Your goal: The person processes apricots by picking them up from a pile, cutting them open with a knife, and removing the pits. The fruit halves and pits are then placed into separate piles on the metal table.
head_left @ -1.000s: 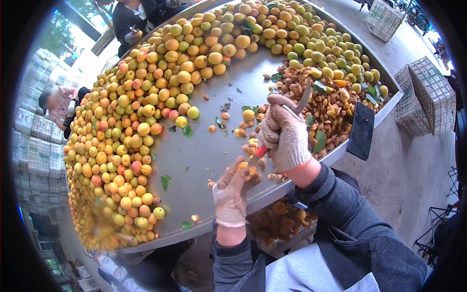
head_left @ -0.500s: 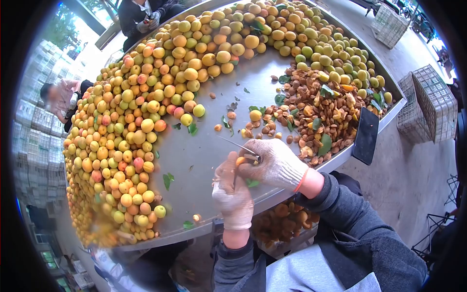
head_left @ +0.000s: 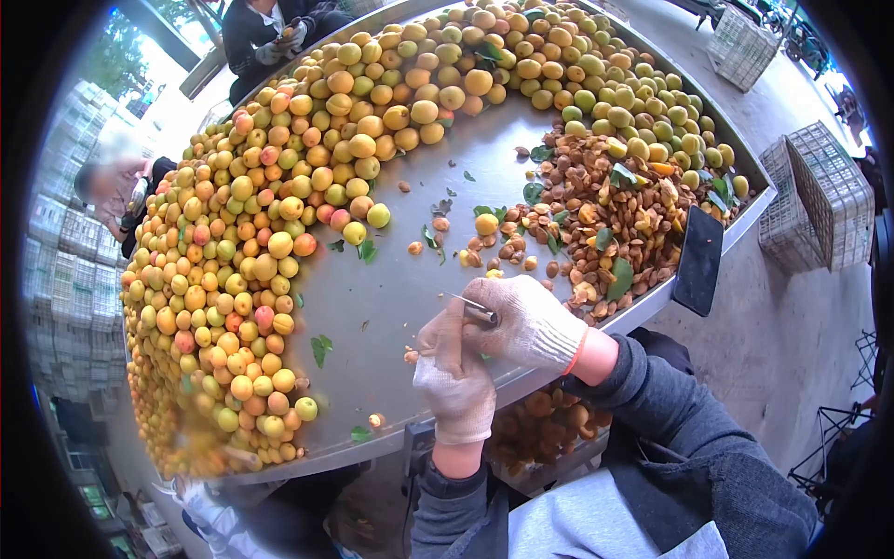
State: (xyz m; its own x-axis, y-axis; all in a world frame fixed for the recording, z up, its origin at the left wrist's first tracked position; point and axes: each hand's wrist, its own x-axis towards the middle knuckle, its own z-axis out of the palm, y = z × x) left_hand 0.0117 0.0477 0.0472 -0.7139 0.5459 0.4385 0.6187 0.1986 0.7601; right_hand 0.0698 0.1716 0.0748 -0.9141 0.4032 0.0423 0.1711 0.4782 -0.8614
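My right hand (head_left: 531, 317), in a whitish knit glove, is closed around a small knife (head_left: 480, 313); its thin blade points left over my other hand. My left hand (head_left: 454, 377), gloved too and slightly blurred, has its fingers curled together just below the blade, touching or nearly touching the right hand. What sits inside its fingers is hidden. A small orange-brown bit (head_left: 411, 356) shows at the left edge of that hand. Beyond the hands, a heap of apricot pits (head_left: 615, 219) with leaves and scraps lies on the metal table (head_left: 372, 307).
Whole apricots (head_left: 270, 270) pile along the table's left and far sides. A phone (head_left: 698, 261) rests at the right rim. Below the near edge are orange-brown halves (head_left: 540, 424). Plastic crates (head_left: 819, 200) stand at right. Two people sit across the table, one with gloved hands (head_left: 282, 42).
The orange apricot seen between my hands is now out of sight. My left hand has shifted slightly right and rolled over, and the knife blade has turned and looks shorter.
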